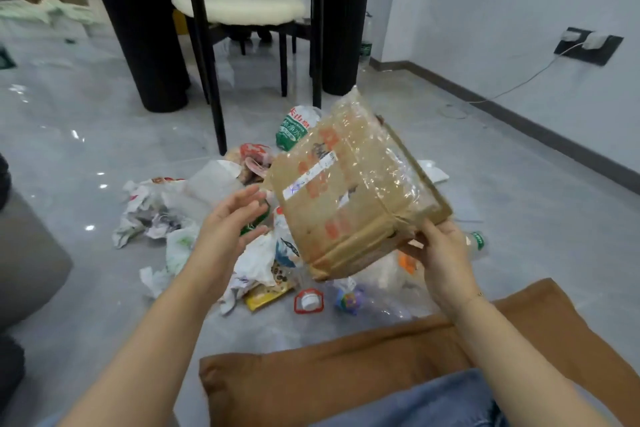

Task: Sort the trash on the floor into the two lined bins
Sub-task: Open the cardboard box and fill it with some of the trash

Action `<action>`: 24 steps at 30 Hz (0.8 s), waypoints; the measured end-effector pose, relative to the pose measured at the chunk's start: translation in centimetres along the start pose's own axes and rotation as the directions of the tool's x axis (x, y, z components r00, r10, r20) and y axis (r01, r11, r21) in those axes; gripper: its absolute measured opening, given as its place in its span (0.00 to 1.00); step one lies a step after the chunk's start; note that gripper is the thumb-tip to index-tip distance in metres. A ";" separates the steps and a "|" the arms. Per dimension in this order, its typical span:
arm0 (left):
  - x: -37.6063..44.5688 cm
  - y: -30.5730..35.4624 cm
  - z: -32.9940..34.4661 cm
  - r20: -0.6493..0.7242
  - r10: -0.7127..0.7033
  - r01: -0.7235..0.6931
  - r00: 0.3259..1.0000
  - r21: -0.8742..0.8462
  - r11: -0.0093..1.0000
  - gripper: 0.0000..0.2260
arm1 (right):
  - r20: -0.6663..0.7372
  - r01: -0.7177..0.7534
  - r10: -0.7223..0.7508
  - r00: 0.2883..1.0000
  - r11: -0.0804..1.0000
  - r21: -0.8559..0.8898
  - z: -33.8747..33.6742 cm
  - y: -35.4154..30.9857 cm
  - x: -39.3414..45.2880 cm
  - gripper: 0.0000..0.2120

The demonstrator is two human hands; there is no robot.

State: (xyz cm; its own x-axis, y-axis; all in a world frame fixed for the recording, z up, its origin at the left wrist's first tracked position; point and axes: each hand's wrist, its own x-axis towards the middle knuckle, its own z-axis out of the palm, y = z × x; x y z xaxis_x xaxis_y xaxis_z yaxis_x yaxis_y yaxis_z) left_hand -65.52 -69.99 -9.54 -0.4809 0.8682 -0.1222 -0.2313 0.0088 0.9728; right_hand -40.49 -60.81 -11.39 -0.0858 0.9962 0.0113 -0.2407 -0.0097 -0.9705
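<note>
My right hand (441, 263) grips the lower right corner of a taped brown cardboard box (349, 191) and holds it tilted above the floor. My left hand (232, 218) hovers just left of the box with straight fingers, not touching it. Below them a trash pile (194, 215) lies on the grey floor: crumpled white plastic bags, a green-labelled water bottle (294, 128), a yellow snack wrapper (266, 295), a red-and-white cap piece (309, 301) and a small clear bottle (476, 243). No lined bin is in view.
A brown cushion (381, 367) lies under my knees at the bottom. Black table legs (138, 28) and a chair with a cream seat (239, 3) stand behind the pile. A wall socket with a white cable (588, 43) is at the right. A grey object (27, 260) sits at the left edge.
</note>
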 end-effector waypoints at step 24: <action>-4.0 -0.7 -6.6 0.382 -0.262 -0.359 0.886 0.924 0.134 0.31 | 0.548 0.052 0.278 0.789 0.858 -0.511 2.2 4.4 -0.1 0.05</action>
State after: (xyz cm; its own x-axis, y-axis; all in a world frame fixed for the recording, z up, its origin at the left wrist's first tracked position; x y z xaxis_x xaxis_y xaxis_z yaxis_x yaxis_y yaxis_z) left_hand -69.01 -76.76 -11.05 -0.0421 0.9566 -0.2883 0.9229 0.1478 0.3556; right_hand -43.65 -61.10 -15.16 -0.6646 0.7360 -0.1291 0.2827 0.0876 -0.9552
